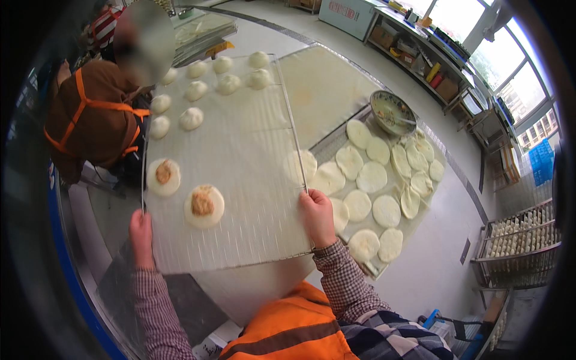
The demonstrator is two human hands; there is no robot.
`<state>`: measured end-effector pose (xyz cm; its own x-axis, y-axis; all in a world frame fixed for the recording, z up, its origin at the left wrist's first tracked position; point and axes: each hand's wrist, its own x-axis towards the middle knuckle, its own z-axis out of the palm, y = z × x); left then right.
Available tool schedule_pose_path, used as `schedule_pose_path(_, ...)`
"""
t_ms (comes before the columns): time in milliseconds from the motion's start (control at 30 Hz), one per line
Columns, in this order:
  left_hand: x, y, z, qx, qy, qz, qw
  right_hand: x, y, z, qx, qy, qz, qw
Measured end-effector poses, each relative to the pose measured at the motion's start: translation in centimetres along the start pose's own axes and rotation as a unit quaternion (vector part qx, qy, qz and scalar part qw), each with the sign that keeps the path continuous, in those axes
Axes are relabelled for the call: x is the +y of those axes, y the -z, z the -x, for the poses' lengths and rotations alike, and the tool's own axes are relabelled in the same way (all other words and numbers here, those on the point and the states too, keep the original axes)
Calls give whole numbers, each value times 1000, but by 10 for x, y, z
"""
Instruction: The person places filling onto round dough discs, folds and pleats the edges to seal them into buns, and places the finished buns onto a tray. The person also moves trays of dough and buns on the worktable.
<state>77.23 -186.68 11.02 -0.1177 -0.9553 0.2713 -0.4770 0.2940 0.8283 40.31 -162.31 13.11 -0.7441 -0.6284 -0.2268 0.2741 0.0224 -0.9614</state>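
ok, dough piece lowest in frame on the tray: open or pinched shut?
Open: the dough round lies spread on the tray, its brown filling exposed, no dough gathered over it.

It's the left head-worn fisheye, looking down and ahead over the tray (240,144), pretty close up.

The desk (264,37) carries a tray (373,225) of dough rounds (386,211) — a bowl (393,112) at its far corner — a pale sheet (327,84) and stacked trays (201,33).
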Motion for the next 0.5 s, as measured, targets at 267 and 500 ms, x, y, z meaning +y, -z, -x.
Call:
schedule_pose_path(267,59,-195,-206,-112,-87,-101,985,-11,-2,-157,135,62,-53,988)
schedule_pose_path(500,82,-279,-284,-127,-20,-285,950,6,-25,-218,225,21,-198,954)
